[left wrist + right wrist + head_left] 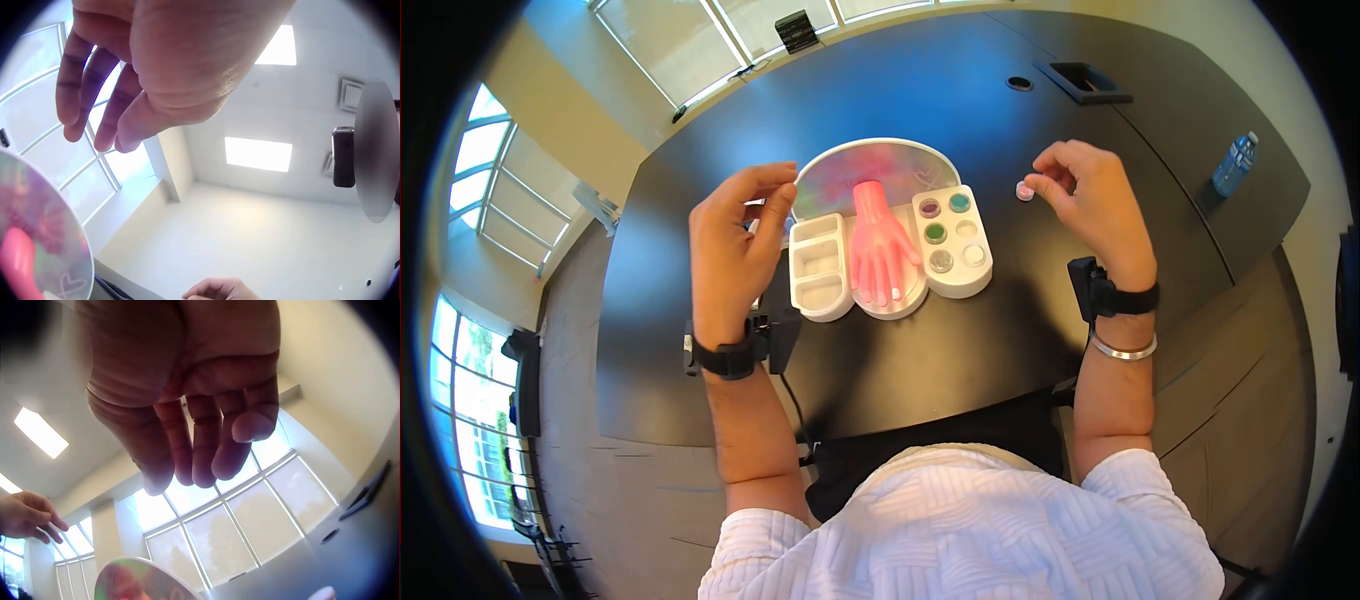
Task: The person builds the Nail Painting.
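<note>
A pink model hand (882, 245) lies on the round middle of a white stand (890, 310), its long axis running away from the person; the fingers point toward the person, the wrist end toward a rounded, shiny panel (825, 190), and the thumb out to the right. A small pink jar (1024, 191) sits on the desk (940, 375) to the right of the stand, too small to tell which way it faces. The right hand (1098, 200) hovers just beside and above the jar, its grip loose, thumb and fingertips apart. The left hand (743, 228) hangs near the stand's left side, its grip relaxed too, thumb and index finger apart. The desk is dark and smooth, with a black-framed hatch (1085, 80) at the far side and a water bottle (1233, 168) to the right. Around it are pale walls, large windows (662, 48) and bright ceiling lights (258, 154).
</note>
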A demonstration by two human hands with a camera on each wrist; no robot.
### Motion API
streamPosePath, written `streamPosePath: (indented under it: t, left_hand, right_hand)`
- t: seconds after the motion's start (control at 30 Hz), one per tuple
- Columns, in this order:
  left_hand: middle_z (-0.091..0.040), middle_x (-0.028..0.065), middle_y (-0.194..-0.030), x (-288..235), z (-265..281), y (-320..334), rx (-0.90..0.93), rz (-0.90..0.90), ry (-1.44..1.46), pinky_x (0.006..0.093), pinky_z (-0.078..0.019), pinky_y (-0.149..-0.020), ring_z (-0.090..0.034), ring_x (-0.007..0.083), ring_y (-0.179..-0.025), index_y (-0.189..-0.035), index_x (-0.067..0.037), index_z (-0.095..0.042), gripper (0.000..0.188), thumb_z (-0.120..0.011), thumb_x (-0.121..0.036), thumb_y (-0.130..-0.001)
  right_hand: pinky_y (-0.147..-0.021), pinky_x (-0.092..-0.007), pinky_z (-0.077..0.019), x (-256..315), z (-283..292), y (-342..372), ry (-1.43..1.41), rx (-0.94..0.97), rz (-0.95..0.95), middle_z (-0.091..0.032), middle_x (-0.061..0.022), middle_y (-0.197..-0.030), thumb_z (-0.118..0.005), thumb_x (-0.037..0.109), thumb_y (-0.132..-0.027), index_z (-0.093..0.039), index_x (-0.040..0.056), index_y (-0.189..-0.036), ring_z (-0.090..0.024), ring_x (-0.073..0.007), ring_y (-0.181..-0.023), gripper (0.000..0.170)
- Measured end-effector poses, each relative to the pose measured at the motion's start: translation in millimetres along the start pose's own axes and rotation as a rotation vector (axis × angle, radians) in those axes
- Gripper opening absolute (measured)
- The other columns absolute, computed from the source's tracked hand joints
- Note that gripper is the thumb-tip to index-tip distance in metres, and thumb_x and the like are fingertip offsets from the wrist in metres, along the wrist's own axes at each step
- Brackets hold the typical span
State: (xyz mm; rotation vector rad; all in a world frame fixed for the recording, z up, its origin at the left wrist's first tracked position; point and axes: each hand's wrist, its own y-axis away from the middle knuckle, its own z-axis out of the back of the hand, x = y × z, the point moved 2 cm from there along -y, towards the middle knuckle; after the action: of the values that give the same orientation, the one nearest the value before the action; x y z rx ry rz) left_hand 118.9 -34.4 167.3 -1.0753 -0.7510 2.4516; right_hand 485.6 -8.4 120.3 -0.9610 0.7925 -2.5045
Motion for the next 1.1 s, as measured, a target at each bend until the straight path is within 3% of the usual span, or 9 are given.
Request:
streamPosePath:
  t: [0.2, 0.3, 0.37, 0.4, 0.53, 0.67, 0.77, 0.93, 1.1]
  left_hand:
    - [-0.081, 0.0094, -0.112, 18.4, 27.8, -4.2, -0.047, -0.069, -0.011, 0.0300, -0.0596, -0.088, -0.074, 0.0133, -0.096, -0.115, 0.002, -0.077, 0.015, -0.072, -0.007, -0.104]
    - [-0.081, 0.0098, -0.107, 21.1, 22.3, -6.4, -0.045, -0.093, 0.016, 0.0306, -0.0599, -0.085, -0.075, 0.0159, -0.093, -0.112, 0.000, -0.077, 0.013, -0.074, -0.006, -0.100]
    - [-0.080, 0.0113, -0.104, 15.7, 12.5, -7.0, 0.102, -0.245, -0.061, 0.0323, -0.0599, -0.082, -0.076, 0.0199, -0.090, -0.111, 0.000, -0.076, 0.016, -0.078, -0.006, -0.096]
    - [-0.078, 0.0131, -0.100, 13.2, 7.1, -6.6, 0.121, -0.286, -0.030, 0.0344, -0.0594, -0.077, -0.075, 0.0264, -0.086, -0.109, -0.001, -0.075, 0.019, -0.080, -0.008, -0.093]
    - [-0.076, 0.0146, -0.099, 14.0, -7.5, -4.9, 0.194, -0.425, -0.058, 0.0393, -0.0585, -0.074, -0.072, 0.0346, -0.083, -0.108, -0.003, -0.073, 0.020, -0.081, -0.014, -0.093]
    - [-0.076, 0.0148, -0.098, 22.5, 9.9, -10.3, 0.247, -0.440, -0.019, 0.0405, -0.0572, -0.073, -0.072, 0.0334, -0.084, -0.107, -0.002, -0.074, 0.020, -0.080, -0.015, -0.093]
    - [-0.075, 0.0139, -0.091, 25.8, 38.2, -13.0, 0.151, -0.320, -0.034, 0.0380, -0.0567, -0.077, -0.072, 0.0279, -0.083, -0.107, -0.001, -0.076, 0.020, -0.081, -0.015, -0.093]
    - [-0.075, 0.0123, -0.088, 43.8, 64.8, -14.6, 0.057, -0.323, -0.066, 0.0373, -0.0564, -0.077, -0.073, 0.0252, -0.083, -0.107, -0.001, -0.076, 0.021, -0.082, -0.015, -0.092]
    - [-0.075, 0.0133, -0.088, 53.2, 73.2, -13.2, 0.072, -0.315, -0.096, 0.0371, -0.0579, -0.078, -0.074, 0.0251, -0.084, -0.107, 0.000, -0.075, 0.025, -0.083, -0.018, -0.092]
  right_hand:
    - [-0.079, -0.0463, -0.0565, -57.4, -46.7, -5.7, 0.193, 0.174, -0.112, -0.070, -0.0165, -0.089, -0.075, 0.013, -0.093, -0.074, 0.0019, -0.093, -0.071, -0.0370, -0.091, 0.011]
    - [-0.084, -0.0489, -0.0571, -75.7, -65.0, -8.0, 0.240, 0.134, -0.049, -0.071, -0.0181, -0.093, -0.072, 0.013, -0.094, -0.076, 0.0026, -0.096, -0.070, -0.0407, -0.095, 0.011]
    - [-0.086, -0.0489, -0.0575, -82.5, -69.0, -7.6, 0.262, 0.169, -0.043, -0.072, -0.0186, -0.095, -0.073, 0.013, -0.094, -0.076, 0.0031, -0.098, -0.070, -0.0411, -0.096, 0.011]
    - [-0.088, -0.0489, -0.0578, -83.9, -70.8, -9.8, 0.270, 0.192, -0.040, -0.072, -0.0190, -0.098, -0.073, 0.013, -0.093, -0.077, 0.0035, -0.100, -0.070, -0.0416, -0.098, 0.012]
    - [-0.089, -0.0477, -0.0581, -94.4, -79.5, -11.6, 0.368, 0.363, -0.103, -0.074, -0.0193, -0.100, -0.075, 0.014, -0.093, -0.078, 0.0045, -0.104, -0.071, -0.0409, -0.099, 0.015]
    - [-0.086, -0.0463, -0.0590, -99.0, -80.0, -12.9, 0.337, 0.427, -0.091, -0.074, -0.0183, -0.094, -0.077, 0.013, -0.091, -0.077, 0.0041, -0.100, -0.072, -0.0383, -0.093, 0.013]
    - [-0.082, -0.0452, -0.0592, -95.2, -81.6, -13.2, 0.317, 0.444, -0.079, -0.073, -0.0176, -0.091, -0.078, 0.013, -0.090, -0.076, 0.0029, -0.097, -0.072, -0.0365, -0.087, 0.013]
    - [-0.079, -0.0416, -0.0590, -73.6, -81.6, -19.2, 0.369, 0.517, -0.028, -0.072, -0.0166, -0.088, -0.079, 0.013, -0.089, -0.073, 0.0011, -0.094, -0.072, -0.0318, -0.083, 0.014]
    - [-0.075, -0.0300, -0.0569, -15.0, -76.1, -24.3, 0.034, 0.472, -0.109, -0.070, -0.0062, -0.083, -0.081, 0.013, -0.092, -0.073, -0.0017, -0.097, -0.065, -0.0135, -0.076, 0.017]
